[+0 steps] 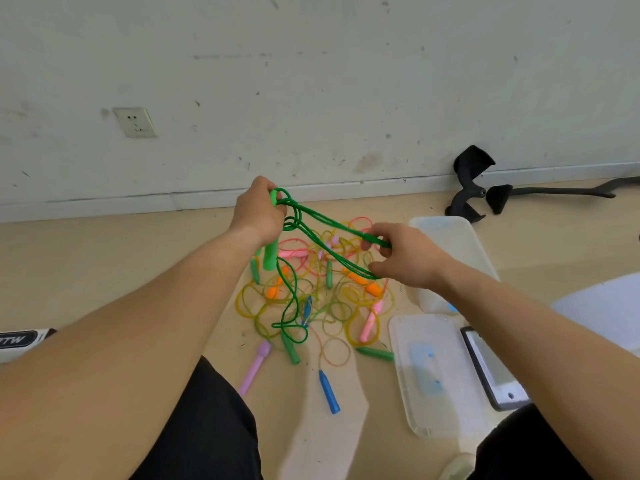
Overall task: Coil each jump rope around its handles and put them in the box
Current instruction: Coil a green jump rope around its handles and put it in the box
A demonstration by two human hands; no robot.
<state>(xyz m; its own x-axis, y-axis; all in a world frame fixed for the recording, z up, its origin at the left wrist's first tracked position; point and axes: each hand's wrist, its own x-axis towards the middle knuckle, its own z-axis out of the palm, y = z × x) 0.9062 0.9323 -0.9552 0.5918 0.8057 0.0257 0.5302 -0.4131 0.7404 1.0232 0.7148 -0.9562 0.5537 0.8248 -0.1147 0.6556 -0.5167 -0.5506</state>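
Work on the jump ropes looks barely begun. A tangled pile of thin yellow, pink and green plastic cords with orange, pink, blue, purple and green handles (311,299) lies on the tan floor (104,265). The translucent plastic box (450,237) to the right shows nothing coiled inside, though its cloudy walls hide much. Its flat clear lid (433,375) lies nearer. One rope is in hand. The left hand (258,216), raised over the pile, grips an upright green plastic handle (270,252), fingers curled round it. Loops of dark green cord (329,226) run taut from that fist to the right hand (405,258), which pinches them between thumb and fingers. More green cord trails down into the pile — so this coil seems unfinished, and every other rope awaits.
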